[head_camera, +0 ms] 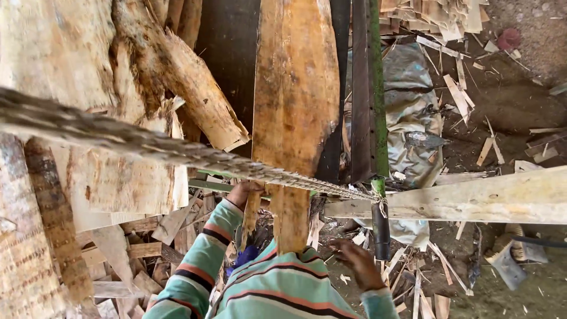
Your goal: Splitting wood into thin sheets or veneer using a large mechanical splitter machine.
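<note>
The plank (295,112) stands nearly upright before the person, its lower end just above the striped sleeve; the left hand (245,194) grips its left edge, and a firmer hold lower down would likely steady it. A rope (147,145) crosses in front and a beam (472,198) lies to the right, both hemming it in. The right hand (357,263) hangs open over the scraps (413,283), holding nothing
</note>
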